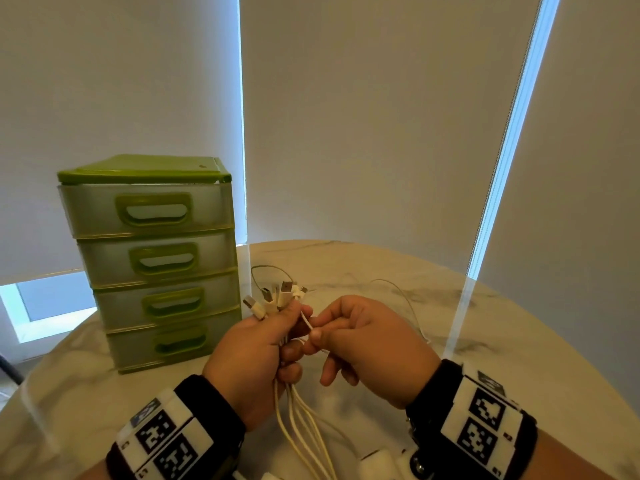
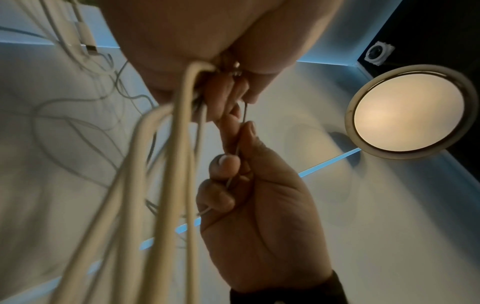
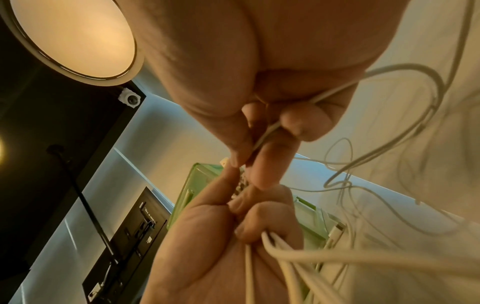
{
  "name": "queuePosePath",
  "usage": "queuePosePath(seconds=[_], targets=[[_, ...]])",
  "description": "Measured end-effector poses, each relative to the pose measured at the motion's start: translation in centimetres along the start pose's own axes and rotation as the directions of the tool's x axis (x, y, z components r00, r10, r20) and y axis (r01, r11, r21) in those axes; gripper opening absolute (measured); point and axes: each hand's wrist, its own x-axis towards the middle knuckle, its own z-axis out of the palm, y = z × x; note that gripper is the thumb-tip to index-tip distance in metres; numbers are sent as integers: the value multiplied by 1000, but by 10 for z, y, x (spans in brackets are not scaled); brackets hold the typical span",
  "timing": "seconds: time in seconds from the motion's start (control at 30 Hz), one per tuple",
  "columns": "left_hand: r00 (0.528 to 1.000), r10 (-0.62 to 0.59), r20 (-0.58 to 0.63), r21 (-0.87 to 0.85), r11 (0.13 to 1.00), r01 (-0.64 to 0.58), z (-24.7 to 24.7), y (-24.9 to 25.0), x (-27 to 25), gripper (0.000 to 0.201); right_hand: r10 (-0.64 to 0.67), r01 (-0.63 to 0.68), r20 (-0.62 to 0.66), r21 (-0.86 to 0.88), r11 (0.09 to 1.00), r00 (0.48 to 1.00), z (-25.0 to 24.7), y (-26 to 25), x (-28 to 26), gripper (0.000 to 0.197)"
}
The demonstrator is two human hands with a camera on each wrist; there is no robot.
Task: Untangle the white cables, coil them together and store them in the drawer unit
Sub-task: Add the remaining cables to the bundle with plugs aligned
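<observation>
My left hand (image 1: pixel 266 344) grips a bundle of white cables (image 1: pixel 301 424) above the marble table (image 1: pixel 485 344). Several USB plugs (image 1: pixel 277 297) stick up out of the fist, and the cords hang down below it toward the near edge. My right hand (image 1: pixel 349 336) pinches one thin white cable (image 1: pixel 309 323) between thumb and forefinger right beside the left fist. In the left wrist view the thick cords (image 2: pixel 161 185) run past the camera. In the right wrist view the thin cable (image 3: pixel 267 131) passes through the right fingers. The green drawer unit (image 1: pixel 152 261) stands at left, all drawers closed.
Thin loose cable loops (image 1: pixel 398 296) lie on the table beyond the hands. White plug parts (image 1: pixel 374 465) sit near the front edge. Closed window blinds (image 1: pixel 381 116) hang behind the table. A round ceiling lamp (image 2: pixel 407 113) shows in the wrist views.
</observation>
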Motion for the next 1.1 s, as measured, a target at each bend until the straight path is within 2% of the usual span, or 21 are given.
queuePosePath(seconds=[0.1,0.13,0.17,0.23,0.27,0.3,0.33,0.4,0.5,0.63,0.73,0.8,0.87,0.93,1.0,1.1], targets=[[999,48,-20,26,999,-47,1,1,-1,24,2,-2,51,-5,1000,999,0,-3,-2,14],[997,64,-42,-7,998,-65,2,3,-1,25,6,0,88,-70,998,996,-2,-4,-3,18],[994,83,-66,-60,994,-87,3,6,-1,25,30,-2,131,-206,978,991,-6,-5,-4,21],[986,125,-112,-175,974,-143,1,13,0,23,112,-9,149,-560,828,983,-26,-7,-5,21],[981,144,-127,-214,962,-169,0,17,0,24,114,-16,100,-680,733,989,-38,-8,-3,18],[977,161,-140,-228,955,-190,-1,20,0,25,89,-46,20,-734,678,996,-52,-8,0,15],[973,174,-155,-228,952,-206,-3,22,0,25,59,-94,-73,-732,675,996,-65,-6,2,14],[965,194,-178,-253,938,-236,-3,24,-2,26,14,-156,-220,-645,748,975,-85,-1,6,14],[967,207,-151,-317,916,-246,-1,27,-6,29,-9,-171,-272,-628,759,962,-97,11,12,13],[963,240,-125,-332,904,-269,-5,31,-7,31,69,-160,-160,-678,718,985,-87,26,17,14],[967,251,-51,-111,961,-255,-7,30,-5,27,40,-92,-95,-652,752,995,-75,21,16,20],[985,169,43,78,982,-172,-4,24,-7,21,-46,-2,-64,-601,799,997,-61,11,13,17],[992,5,124,208,978,-31,-1,17,-12,34,-135,108,-2,-582,806,991,-42,3,7,9],[975,-125,185,294,953,66,1,12,-18,39,-195,187,52,-604,775,979,-25,-1,1,11],[959,-179,221,353,931,92,2,13,-23,37,-210,204,63,-611,765,976,-18,-3,-1,13],[962,-198,191,394,913,110,2,15,-23,51,-165,163,50,-573,803,985,-18,-4,0,39]])
